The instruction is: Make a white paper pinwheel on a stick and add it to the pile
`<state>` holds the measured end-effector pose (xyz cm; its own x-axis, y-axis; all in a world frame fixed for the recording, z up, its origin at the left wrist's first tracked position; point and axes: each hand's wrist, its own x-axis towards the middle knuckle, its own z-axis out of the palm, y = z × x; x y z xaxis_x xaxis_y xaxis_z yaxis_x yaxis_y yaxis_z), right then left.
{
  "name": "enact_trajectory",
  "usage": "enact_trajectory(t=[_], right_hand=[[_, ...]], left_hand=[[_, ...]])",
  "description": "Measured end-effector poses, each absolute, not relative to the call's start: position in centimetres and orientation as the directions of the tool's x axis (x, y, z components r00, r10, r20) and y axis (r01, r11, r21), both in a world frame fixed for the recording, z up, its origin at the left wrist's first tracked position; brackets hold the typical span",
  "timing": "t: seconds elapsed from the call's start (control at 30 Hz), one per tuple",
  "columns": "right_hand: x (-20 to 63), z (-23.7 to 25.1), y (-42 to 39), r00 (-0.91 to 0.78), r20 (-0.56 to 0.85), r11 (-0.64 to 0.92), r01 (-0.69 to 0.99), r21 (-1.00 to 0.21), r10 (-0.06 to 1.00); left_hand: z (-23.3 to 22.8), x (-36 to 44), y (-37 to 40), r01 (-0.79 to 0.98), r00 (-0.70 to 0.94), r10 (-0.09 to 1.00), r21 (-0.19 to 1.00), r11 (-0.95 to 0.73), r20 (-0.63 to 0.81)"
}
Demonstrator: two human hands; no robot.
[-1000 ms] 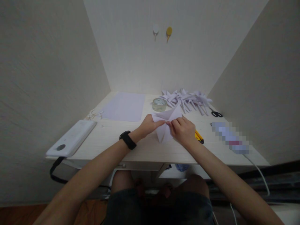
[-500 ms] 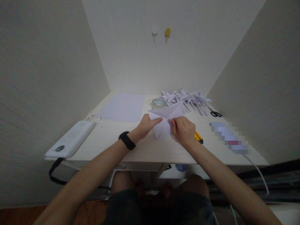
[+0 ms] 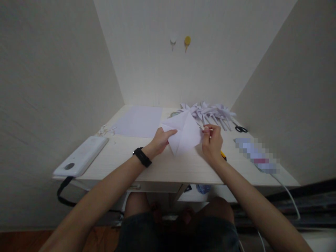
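On the pale bench (image 3: 170,170), pinwheel pile (image 3: 207,110) just beyond the folded paper (image 3: 185,131), your left hand (image 3: 158,142) grips the paper's left side, your right hand (image 3: 212,143) sits at its right edge, that grip's closure unclear.

Through the head camera I see paper sheets (image 3: 139,122) toward the back left corner of the desk (image 3: 168,171), and pinwheels (image 3: 210,112) near its back right. Scissors (image 3: 240,129) lie by the right edge, a device (image 3: 84,154) at the front left corner. I make out a tape roll (image 3: 174,114) behind the folded paper (image 3: 189,133).
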<state>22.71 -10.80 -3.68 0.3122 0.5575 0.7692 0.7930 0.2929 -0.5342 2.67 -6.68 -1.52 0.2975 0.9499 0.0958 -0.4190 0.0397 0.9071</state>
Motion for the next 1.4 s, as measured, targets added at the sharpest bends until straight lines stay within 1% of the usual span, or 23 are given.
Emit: enact_trajectory(t=[0.07,0.13,0.23,0.3,0.33,0.37,0.4,0.43,0.47,0.5,0.53,0.57,0.6,0.67,0.73,0.8,0.87,0.97,1.07,1.13,1.23,1.3,1.4], right_hand=[[22.7,-3.9,-10.4,0.336,0.716,0.242,0.782,-0.574,0.612],[22.6,-4.2,-10.1,0.344,0.692,0.231,0.77,-0.595,0.634],[22.3,-4.3,-9.8,0.321,0.677,0.277,0.735,-0.619,0.662],[22.1,-4.4,-9.7,0.304,0.673,0.313,0.708,-0.634,0.674],[22.1,-4.5,-9.7,0.298,0.671,0.328,0.695,-0.64,0.679],[22.0,-4.5,-9.7,0.289,0.669,0.341,0.684,-0.644,0.685],[21.9,-4.6,-9.7,0.279,0.666,0.352,0.674,-0.649,0.692],[21.8,-4.7,-9.7,0.266,0.662,0.364,0.665,-0.653,0.701],[21.7,-4.8,-9.6,0.25,0.658,0.377,0.654,-0.655,0.71],[21.6,-4.9,-9.6,0.23,0.653,0.392,0.643,-0.659,0.721],[21.4,-5.1,-9.6,0.214,0.645,0.402,0.628,-0.666,0.734],[21.3,-5.3,-9.5,0.202,0.629,0.408,0.608,-0.681,0.751],[21.1,-5.4,-9.5,0.196,0.604,0.406,0.579,-0.707,0.773],[20.9,-5.7,-9.4,0.193,0.514,0.375,0.483,-0.791,0.836],[20.8,-6.0,-9.3,0.183,0.414,0.33,0.362,-0.872,0.892],[20.8,-6.1,-9.3,0.171,0.358,0.303,0.278,-0.912,0.918],[20.9,-6.2,-9.2,0.195,0.357,0.301,0.264,-0.916,0.914],[21.3,-5.9,-9.1,0.284,0.447,0.331,0.375,-0.866,0.848],[21.5,-5.3,-9.6,0.334,0.581,0.358,0.535,-0.765,0.742],[21.3,-4.8,-10.1,0.31,0.649,0.386,0.601,-0.7,0.694],[21.0,-4.5,-10.6,0.207,0.705,0.46,0.629,-0.627,0.678],[20.9,-4.6,-10.6,0.158,0.698,0.486,0.611,-0.624,0.698],[21.0,-5.0,-10.4,0.127,0.687,0.498,0.598,-0.628,0.715]], left_hand=[[-1.4,2.7,-6.8,-0.428,0.298,0.949,0.903,0.037,0.103],[-1.3,2.7,-7.0,-0.422,0.314,0.942,0.906,0.028,0.117],[-1.1,1.9,-7.2,-0.371,0.364,0.92,0.929,0.0,0.146],[-0.9,0.9,-7.6,-0.279,0.296,0.938,0.955,-0.098,0.182],[-0.8,0.3,-7.9,-0.201,0.182,0.954,0.959,-0.2,0.237],[-0.6,-0.2,-8.4,-0.088,0.019,0.944,0.941,-0.328,0.331],[-0.5,-0.6,-9.0,0.067,-0.118,0.885,0.893,-0.446,0.451],[-0.3,-0.8,-9.6,0.256,-0.185,0.799,0.813,-0.523,0.573],[-0.2,-0.7,-10.3,0.428,-0.183,0.717,0.711,-0.558,0.672],[-0.2,-0.4,-11.0,0.547,-0.08,0.675,0.598,-0.585,0.733],[-0.2,0.1,-11.6,0.606,0.125,0.667,0.475,-0.638,0.735],[-0.3,0.7,-12.1,0.611,0.341,0.648,0.363,-0.703,0.681],[-0.5,1.5,-12.5,0.608,0.489,0.632,0.285,-0.741,0.601],[-0.9,3.0,-12.7,0.641,0.614,0.645,0.19,-0.744,0.455],[-1.3,4.1,-12.4,0.671,0.633,0.676,0.167,-0.722,0.378],[-1.6,4.6,-11.9,0.682,0.609,0.703,0.209,-0.701,0.368],[-1.9,4.7,-11.3,0.68,0.564,0.733,0.289,-0.674,0.381],[-2.2,4.5,-10.5,0.655,0.473,0.789,0.442,-0.613,0.393],[-2.7,4.3,-9.8,0.596,0.368,0.854,0.612,-0.52,0.367],[-3.0,4.4,-9.5,0.492,0.31,0.896,0.752,-0.438,0.32],[-3.3,4.4,-9.1,0.161,0.295,0.938,0.958,-0.237,0.182],[-3.2,4.4,-9.0,-0.036,0.343,0.935,0.996,-0.078,0.085],[-3.0,4.4,-8.9,-0.121,0.374,0.927,0.992,0.022,0.025]])
